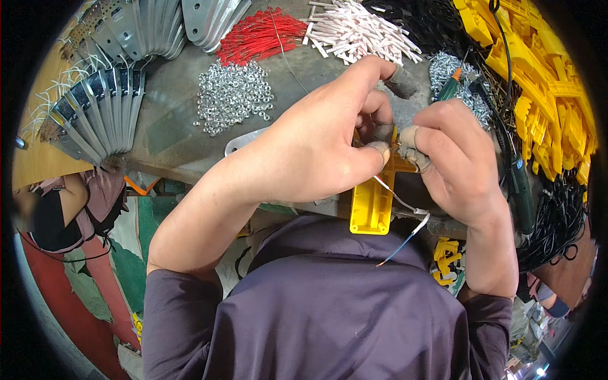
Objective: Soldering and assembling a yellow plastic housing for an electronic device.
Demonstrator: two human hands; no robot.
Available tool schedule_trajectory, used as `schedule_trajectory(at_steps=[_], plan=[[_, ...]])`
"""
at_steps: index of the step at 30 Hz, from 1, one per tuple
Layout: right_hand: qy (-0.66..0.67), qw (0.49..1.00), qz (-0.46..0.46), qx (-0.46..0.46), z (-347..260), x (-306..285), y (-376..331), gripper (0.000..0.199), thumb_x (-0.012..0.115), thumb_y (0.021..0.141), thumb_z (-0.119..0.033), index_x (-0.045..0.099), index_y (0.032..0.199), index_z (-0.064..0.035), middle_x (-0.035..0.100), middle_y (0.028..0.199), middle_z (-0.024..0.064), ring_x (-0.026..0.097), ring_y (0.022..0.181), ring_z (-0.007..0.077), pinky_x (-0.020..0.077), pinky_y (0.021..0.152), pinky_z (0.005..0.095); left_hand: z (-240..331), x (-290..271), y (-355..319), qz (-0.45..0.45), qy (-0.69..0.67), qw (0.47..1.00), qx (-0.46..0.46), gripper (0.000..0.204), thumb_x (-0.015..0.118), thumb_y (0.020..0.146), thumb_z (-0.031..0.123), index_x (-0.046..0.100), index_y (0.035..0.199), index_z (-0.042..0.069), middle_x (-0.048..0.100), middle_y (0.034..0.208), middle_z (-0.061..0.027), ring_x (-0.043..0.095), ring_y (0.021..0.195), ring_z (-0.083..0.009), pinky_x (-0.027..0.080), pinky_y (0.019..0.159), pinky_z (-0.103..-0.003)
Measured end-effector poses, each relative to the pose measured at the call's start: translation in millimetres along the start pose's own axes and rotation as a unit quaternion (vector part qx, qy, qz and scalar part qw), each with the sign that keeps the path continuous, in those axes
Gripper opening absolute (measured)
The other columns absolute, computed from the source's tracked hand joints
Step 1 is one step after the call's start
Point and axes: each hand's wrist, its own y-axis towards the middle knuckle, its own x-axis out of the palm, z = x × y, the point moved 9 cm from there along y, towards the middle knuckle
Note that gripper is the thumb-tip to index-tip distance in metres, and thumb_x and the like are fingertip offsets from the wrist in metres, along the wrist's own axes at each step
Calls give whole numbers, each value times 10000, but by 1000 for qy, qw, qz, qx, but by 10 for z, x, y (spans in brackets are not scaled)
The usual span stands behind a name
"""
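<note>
A yellow plastic housing (372, 209), long and hollow, points toward my body at the near edge of the table. My left hand (335, 136) is closed around its far part, thumb and curled fingers meeting there. My right hand (459, 155) is pinched just right of the housing, with wrapped fingertips; what lies between them is hidden. Thin white wire (384, 183) comes out by my left thumb and runs to a white sleeve (420, 211). A blue wire (398, 246) with a bare end hangs below it. Under my left wrist, a metal plate (239, 143) partly shows.
Nuts (233, 95), red wire pieces (261, 35), white sleeves (361, 28) and screws (453, 75) lie in heaps. Metal blades (101, 117) fan out at left. Yellow parts (551, 95) pile up at right, near a green screwdriver (451, 85). Another person (88, 202) sits at left.
</note>
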Motion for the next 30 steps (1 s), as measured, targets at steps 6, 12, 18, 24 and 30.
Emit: schedule_trajectory(at_steps=[6, 12, 18, 24, 30], plan=[[57, 998, -4, 38, 61, 65, -18, 353, 649, 599, 9, 511, 924, -12, 473, 832, 121, 489, 759, 334, 436, 652, 379, 49, -48, -79, 62, 11, 998, 6, 668, 606, 767, -67, 272, 1341, 4, 581, 975, -84, 547, 898, -123, 436, 819, -275], [329, 894, -7, 302, 477, 218, -332, 178, 564, 815, -8, 491, 977, -1, 525, 897, 117, 539, 810, 226, 442, 730, 325, -20, -42, -103, 101, -35, 994, -18, 554, 637, 776, -76, 347, 1240, 10, 598, 1004, -100, 572, 905, -123, 454, 831, -283], [321, 905, 2, 280, 296, 283, -220, 329, 497, 848, 26, 410, 1164, -9, 504, 990, 81, 522, 904, 157, 429, 832, 290, 17, -44, -138, 111, 52, 992, -22, 515, 641, 777, -75, 362, 1201, 12, 581, 993, -79, 577, 914, -123, 463, 825, -286], [246, 931, 60, 262, 249, 30, -209, 336, 568, 741, 63, 506, 1064, -7, 518, 871, 96, 562, 798, 183, 464, 725, 275, -43, -82, -127, 117, -8, 993, -8, 496, 653, 777, -52, 380, 1186, 6, 574, 1010, -69, 580, 938, -133, 465, 846, -288], [-2, 999, -1, 44, -20, 0, -51, 379, 655, 585, 23, 559, 948, -31, 530, 847, 122, 556, 753, 315, 479, 671, 362, -130, -48, -67, 67, -43, 994, -70, 473, 647, 789, -36, 390, 1183, 10, 584, 999, -71, 580, 951, -137, 465, 854, -292]])
